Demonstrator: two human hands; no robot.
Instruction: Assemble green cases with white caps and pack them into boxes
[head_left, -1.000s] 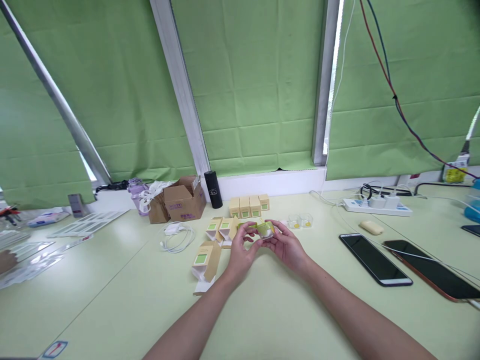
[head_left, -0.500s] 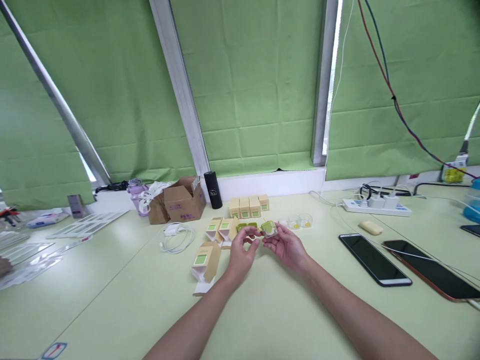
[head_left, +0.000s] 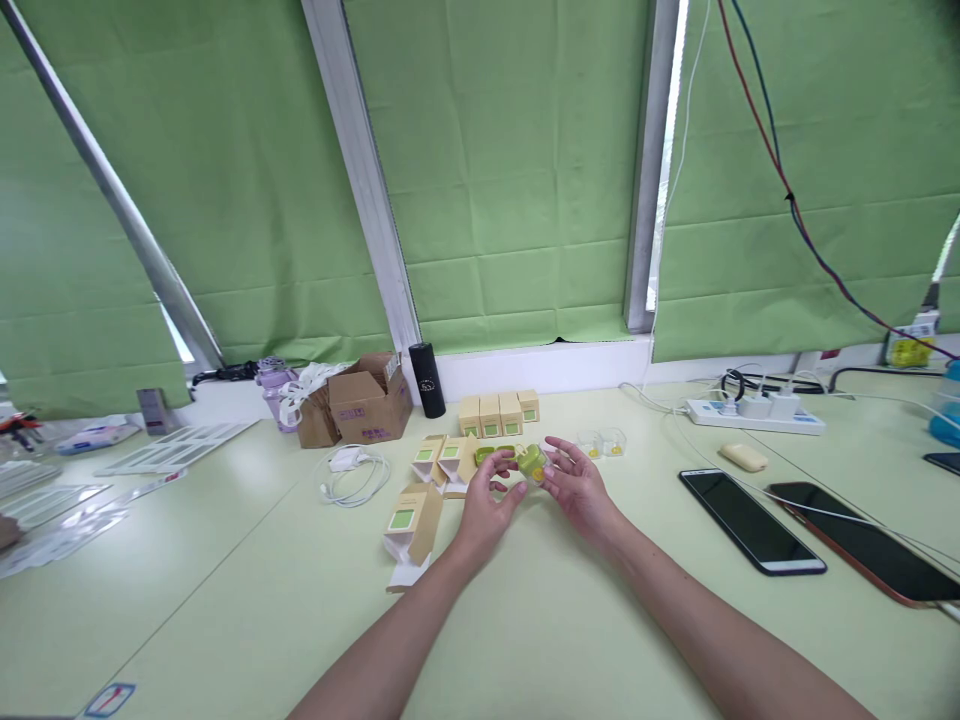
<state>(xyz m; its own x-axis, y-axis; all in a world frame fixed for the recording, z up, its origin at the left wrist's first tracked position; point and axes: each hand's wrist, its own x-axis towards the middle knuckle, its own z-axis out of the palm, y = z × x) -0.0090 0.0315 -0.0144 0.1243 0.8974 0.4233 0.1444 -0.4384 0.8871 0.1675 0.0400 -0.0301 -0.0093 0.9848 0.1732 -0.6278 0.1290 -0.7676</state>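
Note:
Both hands meet over the middle of the table around a small green case (head_left: 530, 459) with a clear plastic holder (head_left: 538, 475) that bears a yellow dot. My left hand (head_left: 486, 505) is closed, with its fingertips at the left side of the green case. From the right, my right hand (head_left: 583, 492) pinches the clear holder, its upper fingers raised. Behind my left fingers lie more green cases (head_left: 487, 454), partly covered. Two clear holders (head_left: 601, 442) with yellow dots stand just beyond my right hand.
Opened small cartons (head_left: 416, 520) lie left of my hands, and several closed cartons (head_left: 499, 414) stand behind. A coiled white cable (head_left: 358, 475), a brown box (head_left: 369, 405) and a black bottle (head_left: 427, 380) are farther left. Phones (head_left: 752, 520) and a power strip (head_left: 754, 412) are at right.
The green case and clear holder have turned in my hands, so the yellow dot now shows. My right fingers have lifted and spread, covering the small pale item behind them.

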